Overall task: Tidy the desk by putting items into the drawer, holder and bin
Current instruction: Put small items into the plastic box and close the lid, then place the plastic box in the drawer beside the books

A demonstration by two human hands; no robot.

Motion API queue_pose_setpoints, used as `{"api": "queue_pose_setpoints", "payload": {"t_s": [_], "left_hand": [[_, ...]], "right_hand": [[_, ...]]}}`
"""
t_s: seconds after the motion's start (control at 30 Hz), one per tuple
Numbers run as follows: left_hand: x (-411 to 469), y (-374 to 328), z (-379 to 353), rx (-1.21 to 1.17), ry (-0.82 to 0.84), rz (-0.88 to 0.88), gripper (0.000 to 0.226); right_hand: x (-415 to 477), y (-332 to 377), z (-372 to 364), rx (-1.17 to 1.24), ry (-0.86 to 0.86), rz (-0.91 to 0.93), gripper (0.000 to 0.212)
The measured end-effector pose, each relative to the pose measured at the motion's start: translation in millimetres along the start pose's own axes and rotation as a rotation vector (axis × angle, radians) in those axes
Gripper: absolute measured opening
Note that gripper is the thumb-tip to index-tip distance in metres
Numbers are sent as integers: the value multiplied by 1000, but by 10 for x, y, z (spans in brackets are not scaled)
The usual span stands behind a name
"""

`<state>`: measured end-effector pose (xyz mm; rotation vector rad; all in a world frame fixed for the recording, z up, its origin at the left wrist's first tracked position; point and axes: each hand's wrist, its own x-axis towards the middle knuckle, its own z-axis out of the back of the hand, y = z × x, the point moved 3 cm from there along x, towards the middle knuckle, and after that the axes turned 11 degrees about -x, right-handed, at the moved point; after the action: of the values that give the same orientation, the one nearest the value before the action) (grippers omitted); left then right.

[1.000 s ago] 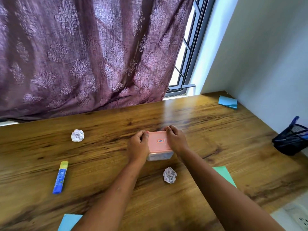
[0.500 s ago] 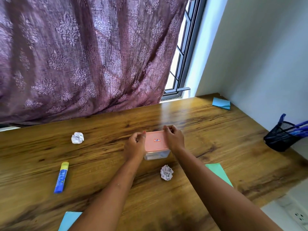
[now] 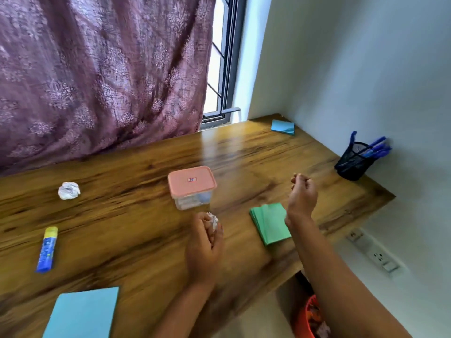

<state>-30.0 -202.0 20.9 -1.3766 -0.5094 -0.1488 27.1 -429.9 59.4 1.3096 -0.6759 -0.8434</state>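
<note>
The brown wooden worktop (image 3: 122,240) carries a clear plastic box with a pink lid (image 3: 191,186) at its middle. From that box, a light blue paper sheet (image 3: 83,313) lies at seven o'clock, a green paper stack (image 3: 268,223) at four, and a black mesh pen holder (image 3: 353,164) near three. An orange bin (image 3: 302,320) sits below the worktop at five. The left hand (image 3: 203,247), at six, curls around a crumpled white paper ball (image 3: 213,222). The right hand (image 3: 301,193), at three, is curled in, with nothing seen in it. A blue glue stick (image 3: 46,250) lies at eight.
</note>
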Motion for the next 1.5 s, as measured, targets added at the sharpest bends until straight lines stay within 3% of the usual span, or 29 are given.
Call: {"api": "queue_pose_setpoints", "payload": {"t_s": [0.07, 0.17, 0.27, 0.37, 0.47, 0.57, 0.67, 0.87, 1.17, 1.5], "left_hand": [[-194, -41, -79, 99, 115, -42, 18], [-440, -46, -221, 210, 348, 32, 29], [-653, -36, -334, 471, 566, 23, 60], [-744, -85, -390, 685, 699, -24, 87], [-768, -74, -423, 815, 777, -48, 98], [-789, -66, -459, 863, 759, -86, 91], [-808, -87, -471, 898, 737, -121, 84], [-812, -84, -485, 897, 698, -141, 81], [-791, -40, -483, 926, 709, -124, 84], [-786, -15, -480, 892, 706, -116, 85]], "right_hand": [[99, -69, 240, 1, -83, 37, 15], [145, -227, 545, -4, -158, 58, 15], [148, -490, 880, -56, -217, 26, 22], [157, -862, 1222, -84, -204, -70, 25], [76, -1290, 1474, -117, -103, -279, 23], [-55, -1669, 1611, -104, 71, -516, 20], [-208, -1909, 1632, -63, 261, -695, 34], [-413, -2208, 1389, 24, 465, -838, 49], [-613, -2338, 848, 262, 518, -991, 65], [-576, -2445, 871, 324, 574, -1021, 77]]}}
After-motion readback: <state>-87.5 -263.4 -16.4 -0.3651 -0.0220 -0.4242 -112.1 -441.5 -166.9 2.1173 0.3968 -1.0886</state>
